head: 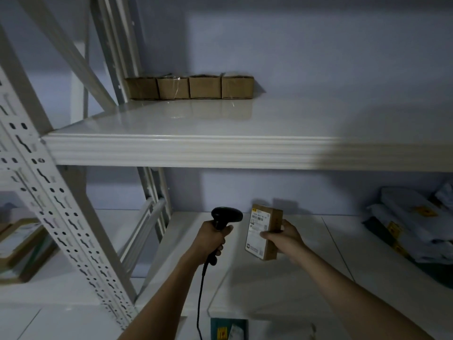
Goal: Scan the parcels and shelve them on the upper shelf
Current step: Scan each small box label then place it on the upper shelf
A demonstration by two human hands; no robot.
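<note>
the left hand (pixel 212 238) is wrapped tight round the grip of a black scanner (pixel 226 217), its head pointing toward 3 o'clock at a small cardboard parcel (pixel 266 231). the right hand (pixel 285 238) pinches that parcel upright, label facing the scanner, above the lower shelf (pixel 306 278). four brown boxes (pixel 190 87) sit in a touching row at 12 o'clock on the upper shelf (pixel 220 128).

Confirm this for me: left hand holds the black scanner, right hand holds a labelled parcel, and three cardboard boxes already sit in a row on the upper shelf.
Not three: the head view shows four cardboard boxes in a row on the upper shelf. The rest stands: the left hand holds the black scanner, and the right hand holds the labelled parcel.
</note>
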